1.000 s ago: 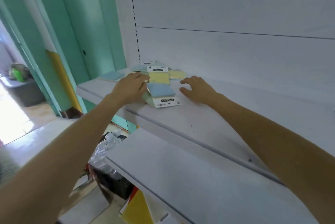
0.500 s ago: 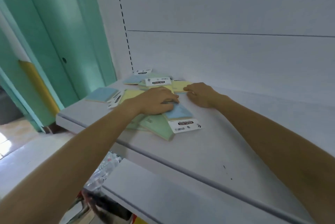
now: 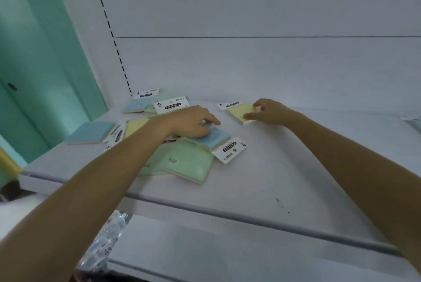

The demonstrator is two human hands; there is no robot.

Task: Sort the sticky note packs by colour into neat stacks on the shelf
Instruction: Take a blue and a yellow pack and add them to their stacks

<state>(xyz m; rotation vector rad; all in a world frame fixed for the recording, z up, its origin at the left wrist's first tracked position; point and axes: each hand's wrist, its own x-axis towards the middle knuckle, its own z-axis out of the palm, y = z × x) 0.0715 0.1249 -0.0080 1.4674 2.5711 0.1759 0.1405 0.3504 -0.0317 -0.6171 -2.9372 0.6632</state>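
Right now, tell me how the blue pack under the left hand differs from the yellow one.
The blue pack overlaps green packs; the yellow pack lies apart on the shelf. The blue pack's white header points frontward, the yellow pack's backward. Both are square pads, each with a hand on it: left hand, right hand.

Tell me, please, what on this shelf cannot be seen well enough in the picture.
Head view, all:
What lies under the left arm: the arm covers it, so colours and count are unknown.
The pale thing at the right edge: cut off by the frame.
Print on the green pack: too blurred to read.
The left hand on the blue pack: grasp or press, its fingers hide which.
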